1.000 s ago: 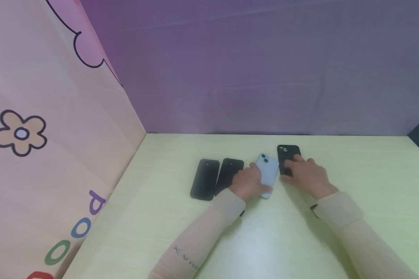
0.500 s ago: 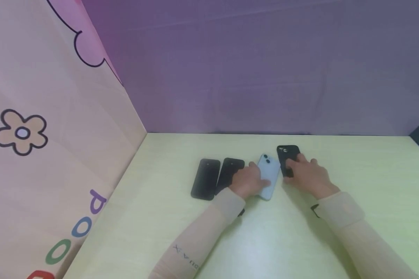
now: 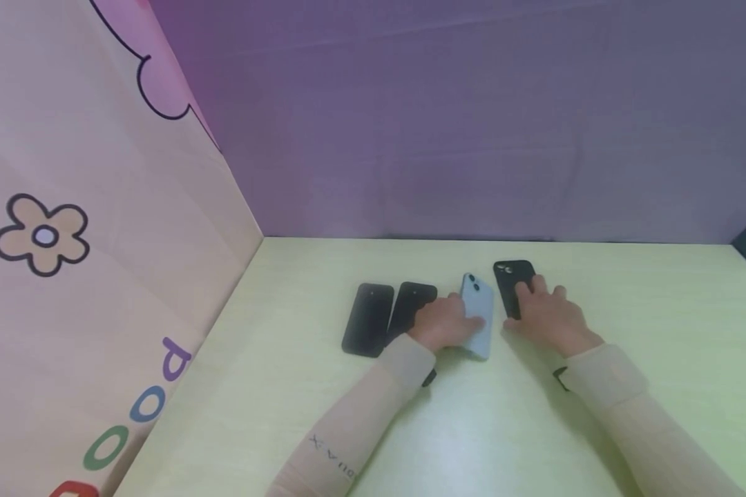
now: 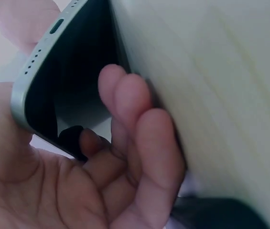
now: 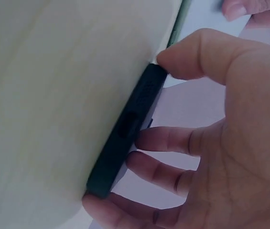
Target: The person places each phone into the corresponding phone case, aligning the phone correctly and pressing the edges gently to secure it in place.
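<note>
My left hand [image 3: 440, 323] grips a light blue smartphone [image 3: 481, 300], its thumb across the back and the other fingers at the left side. In the left wrist view this phone [image 4: 22, 98] stands tilted off the table, its dark screen facing my curled fingers [image 4: 156, 143]. My right hand [image 3: 553, 319] holds a black smartphone [image 3: 511, 273], which lies camera side up. The right wrist view shows thumb and little finger at opposite edges of the black phone [image 5: 125, 126], with two fingertips on its back.
Two more black smartphones lie side by side to the left, the outer one [image 3: 368, 321] and the inner one [image 3: 412, 298], partly covered by my left hand. A purple cloth [image 3: 441, 138] hangs behind the pale table [image 3: 304, 414]; a printed panel [image 3: 124, 228] stands at the left.
The light blue phone has tilted up in my left hand, and its lower end has shifted right. My right hand has edged slightly along the black phone, which stays nearly in place.
</note>
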Action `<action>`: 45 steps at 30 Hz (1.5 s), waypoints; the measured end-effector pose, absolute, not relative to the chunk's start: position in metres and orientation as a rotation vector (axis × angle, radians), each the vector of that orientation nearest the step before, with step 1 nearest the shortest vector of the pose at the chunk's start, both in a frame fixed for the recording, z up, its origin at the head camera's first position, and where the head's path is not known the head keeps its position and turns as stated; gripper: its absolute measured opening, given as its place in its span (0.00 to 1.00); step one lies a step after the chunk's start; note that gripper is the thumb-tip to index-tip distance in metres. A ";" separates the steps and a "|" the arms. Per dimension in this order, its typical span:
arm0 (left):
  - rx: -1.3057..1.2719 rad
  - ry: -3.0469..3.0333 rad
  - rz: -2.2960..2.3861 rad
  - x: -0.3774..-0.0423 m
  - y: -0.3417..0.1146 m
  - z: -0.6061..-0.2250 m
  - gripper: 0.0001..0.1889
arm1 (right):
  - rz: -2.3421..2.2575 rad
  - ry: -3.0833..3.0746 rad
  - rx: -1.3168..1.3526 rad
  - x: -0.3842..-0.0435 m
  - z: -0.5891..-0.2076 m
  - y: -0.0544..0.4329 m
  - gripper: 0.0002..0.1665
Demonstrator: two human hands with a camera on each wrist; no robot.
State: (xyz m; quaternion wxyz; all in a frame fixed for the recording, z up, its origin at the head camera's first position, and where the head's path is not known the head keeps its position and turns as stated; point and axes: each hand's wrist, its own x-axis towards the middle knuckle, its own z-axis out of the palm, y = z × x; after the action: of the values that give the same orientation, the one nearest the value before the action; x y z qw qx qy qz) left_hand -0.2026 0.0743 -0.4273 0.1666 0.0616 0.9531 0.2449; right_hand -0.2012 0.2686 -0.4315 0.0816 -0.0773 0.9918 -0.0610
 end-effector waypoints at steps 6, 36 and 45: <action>0.179 2.714 0.737 -0.204 0.075 -0.426 0.24 | -0.187 2.960 -0.224 -0.201 -0.432 0.270 0.43; 0.034 2.096 1.642 -0.221 0.070 -0.429 0.11 | -0.264 2.947 -0.120 -0.204 -0.433 0.276 0.56; -0.067 2.033 1.790 -0.224 0.071 -0.430 0.10 | -0.264 2.947 -0.122 -0.205 -0.433 0.277 0.55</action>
State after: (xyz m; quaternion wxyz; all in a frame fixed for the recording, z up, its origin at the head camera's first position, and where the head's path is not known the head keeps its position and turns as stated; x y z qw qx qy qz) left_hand -0.2244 0.0705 -0.4296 0.2144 -0.0240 0.7330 0.6452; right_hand -0.2048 0.2765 -0.4333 0.0900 -0.0410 0.9911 -0.0889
